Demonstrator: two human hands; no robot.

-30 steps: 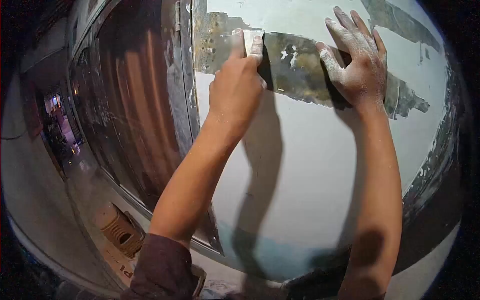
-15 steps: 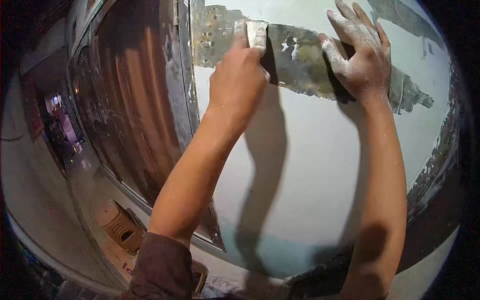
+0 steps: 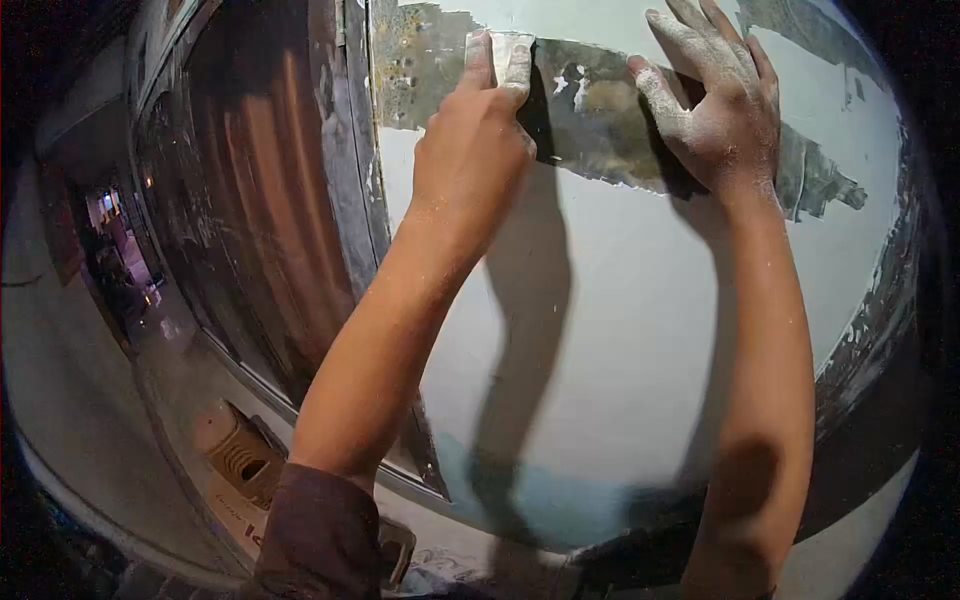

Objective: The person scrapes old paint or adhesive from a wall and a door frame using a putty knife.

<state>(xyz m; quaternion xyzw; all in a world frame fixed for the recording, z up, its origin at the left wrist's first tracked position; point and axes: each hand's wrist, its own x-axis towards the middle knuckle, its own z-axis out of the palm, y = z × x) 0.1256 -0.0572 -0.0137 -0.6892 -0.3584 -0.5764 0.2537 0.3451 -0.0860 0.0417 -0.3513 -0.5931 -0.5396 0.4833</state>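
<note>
My left hand [image 3: 475,140] is closed on a scraper [image 3: 510,58], two fingers stretched along its whitish blade. The blade's edge lies at the upper border of a dark, bare band [image 3: 605,115] in the pale coating of the panel [image 3: 620,300]. The scraper's handle is hidden in my palm. My right hand [image 3: 715,120] is open, fingers spread, resting on the panel over the right part of this band. White dust covers its fingers and thumb.
Left of the panel stands a dark door with reddish-brown reflections [image 3: 260,200]. A brown plastic stool [image 3: 235,450] stands on the floor at lower left, beside a printed cardboard box [image 3: 240,515]. A passage with lights [image 3: 115,220] runs off at far left.
The view has shifted slightly, so the panel and both hands appear a little higher and further left. More of the whitish blade shows between my left fingers. My right hand stays on the panel.
</note>
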